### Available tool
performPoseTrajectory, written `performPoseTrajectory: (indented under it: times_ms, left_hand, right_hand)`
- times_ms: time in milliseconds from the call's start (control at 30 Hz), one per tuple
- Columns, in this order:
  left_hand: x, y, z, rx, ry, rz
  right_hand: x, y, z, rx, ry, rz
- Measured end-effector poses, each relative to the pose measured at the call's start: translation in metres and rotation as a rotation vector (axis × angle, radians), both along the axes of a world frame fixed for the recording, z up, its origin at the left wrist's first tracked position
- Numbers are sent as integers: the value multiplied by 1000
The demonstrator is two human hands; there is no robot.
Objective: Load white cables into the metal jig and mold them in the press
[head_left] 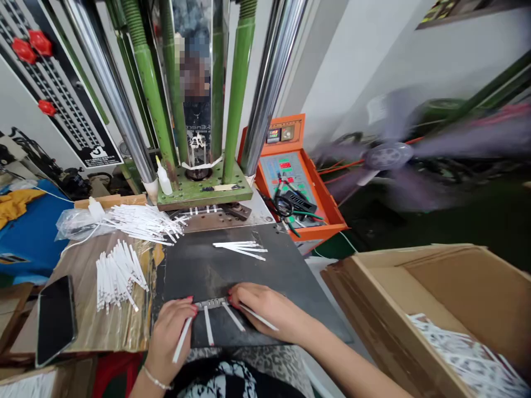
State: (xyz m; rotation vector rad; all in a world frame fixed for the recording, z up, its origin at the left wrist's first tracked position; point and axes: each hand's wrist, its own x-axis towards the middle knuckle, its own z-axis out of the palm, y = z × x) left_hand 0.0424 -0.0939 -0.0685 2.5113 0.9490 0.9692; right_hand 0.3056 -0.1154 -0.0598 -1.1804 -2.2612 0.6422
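Note:
Near the front edge of the dark work board (191, 265) lies a narrow metal strip (211, 303) with several slots. White strips, one of them a middle strip (208, 325), fan out from it toward the body. My left hand (172, 326) is closed at the strip's left end, fingertips on the metal, with a white strip (181, 340) under or beside the fingers. At the right end my right hand (261, 307) pinches near the end of another white strip (259, 318). A few loose white strips (240, 247) lie farther back on the board.
Behind the board stands a green press (203, 193) with a small white bottle (164, 178). Piles of white strips (118, 276) and a phone (56, 320) are left. An orange control box (327, 213), a spinning fan (388, 156) and a cardboard box (423, 249) are right.

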Motion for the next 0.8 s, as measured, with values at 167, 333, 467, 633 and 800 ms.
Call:
performPoseTrajectory:
  times_ms: [167,333,467,633,800]
  left_hand:
    - [5,4,9,43,106,-25]
    - [9,4,14,81,112,-6]
    - [6,2,10,71,81,21]
    - [9,2,13,43,54,39]
    - [13,4,16,49,86,65]
  right_hand:
    - [-8,2,9,-38,-208,-9]
    - [-11,2,11,-49,-203,-14]
    - [-9,1,4,-34,-70,-46]
    - [-5,0,-14,24,105,-62]
    - [-3,1,-29,71,305,-56]
